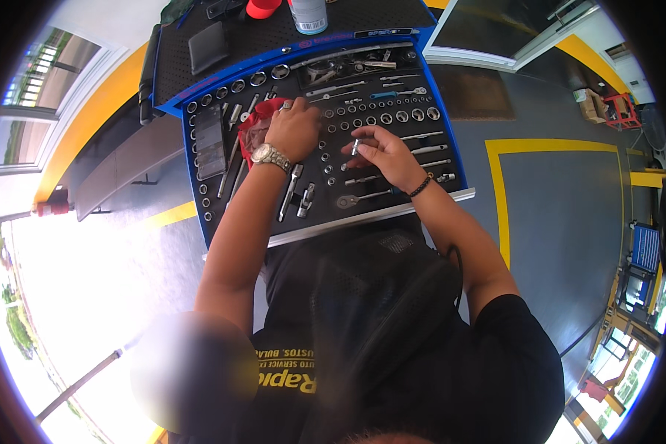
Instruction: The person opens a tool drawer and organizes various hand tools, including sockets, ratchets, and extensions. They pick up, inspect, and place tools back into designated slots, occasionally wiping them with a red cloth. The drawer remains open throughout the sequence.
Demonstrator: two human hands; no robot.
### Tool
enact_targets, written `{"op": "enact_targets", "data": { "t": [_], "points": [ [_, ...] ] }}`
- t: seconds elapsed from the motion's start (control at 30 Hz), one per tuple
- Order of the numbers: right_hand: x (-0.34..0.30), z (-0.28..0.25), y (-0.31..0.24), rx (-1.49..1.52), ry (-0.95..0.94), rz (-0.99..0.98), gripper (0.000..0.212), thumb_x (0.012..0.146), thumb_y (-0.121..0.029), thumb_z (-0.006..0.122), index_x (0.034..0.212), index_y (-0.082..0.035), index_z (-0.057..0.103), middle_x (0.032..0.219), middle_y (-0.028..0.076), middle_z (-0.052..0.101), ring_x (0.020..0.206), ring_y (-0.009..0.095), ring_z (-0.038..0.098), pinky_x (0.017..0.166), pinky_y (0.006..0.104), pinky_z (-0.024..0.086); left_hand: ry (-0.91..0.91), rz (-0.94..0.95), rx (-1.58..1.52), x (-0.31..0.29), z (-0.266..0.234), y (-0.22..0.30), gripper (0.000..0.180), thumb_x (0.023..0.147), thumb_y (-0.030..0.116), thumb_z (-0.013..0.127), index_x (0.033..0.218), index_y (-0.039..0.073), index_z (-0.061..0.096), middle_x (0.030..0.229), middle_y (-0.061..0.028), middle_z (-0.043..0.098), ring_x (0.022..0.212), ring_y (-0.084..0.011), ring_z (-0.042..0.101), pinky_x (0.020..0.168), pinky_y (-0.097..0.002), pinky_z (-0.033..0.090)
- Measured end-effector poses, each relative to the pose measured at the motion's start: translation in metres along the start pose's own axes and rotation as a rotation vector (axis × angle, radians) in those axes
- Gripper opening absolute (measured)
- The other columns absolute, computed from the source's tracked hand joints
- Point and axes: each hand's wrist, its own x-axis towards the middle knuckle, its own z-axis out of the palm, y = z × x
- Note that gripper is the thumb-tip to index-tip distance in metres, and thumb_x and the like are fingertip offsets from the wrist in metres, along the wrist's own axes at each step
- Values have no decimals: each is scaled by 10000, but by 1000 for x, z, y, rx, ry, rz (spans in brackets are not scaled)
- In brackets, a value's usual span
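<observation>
My right hand (383, 154) is closed in a pinch on a small shiny socket (356, 146), held above the tool drawer (333, 211). My left hand (294, 132) is over the drawer's middle, beside the rows of small sockets. Its fingertips point down and are smeared, so their grip cannot be made out. Partly under it lies a crumpled red cloth (250, 140). Near the drawer's front lie an extension bar (289, 194) and a universal joint (304, 200). A ratchet (359, 199) lies in the foam near my right wrist.
Larger sockets (258, 78) line the drawer's back and left. A clear-lidded case (211, 140) sits at its left side. On the cabinet top are a black wallet-like item (209, 48) and a can (308, 16). The drawer's front edge (370, 216) is against my body.
</observation>
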Motion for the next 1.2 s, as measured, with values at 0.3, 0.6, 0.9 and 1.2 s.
{"op": "enact_targets", "data": {
  "t": [0.3,0.6,0.9,1.2],
  "points": [
    [1,2,7,-199,-139,-12,525,975,-101,690,1438,-29,452,1191,156,682,1042,193,697,889,330,589,106,267,-491,-64,-14,47,384,845,157,778,1201,65,667,1131,-133,653,1014,-338,668,861,-436,554],
    [2,3,5,-36,-115,-54,568,993,-154,677,1482,-20,422,1116,124,680,924,182,697,808,330,608,205,60,-494,-52,-13,35,265,869,171,751,1115,79,720,1023,-122,679,924,-332,688,795,-436,563],
    [1,-6,7,-146,20,-100,417,1026,-200,612,1379,3,521,1009,103,689,805,159,691,763,276,555,175,-26,-318,-37,15,7,209,905,184,693,1086,79,694,1002,-122,690,937,-349,691,828,-468,553],
    [0,-7,3,-58,121,-92,304,1028,-185,603,1279,-15,608,948,72,691,775,133,674,722,263,555,-109,-23,-200,-19,8,1,218,934,162,629,1121,77,702,1021,-138,690,986,-331,685,873,-433,551]
  ]
}}
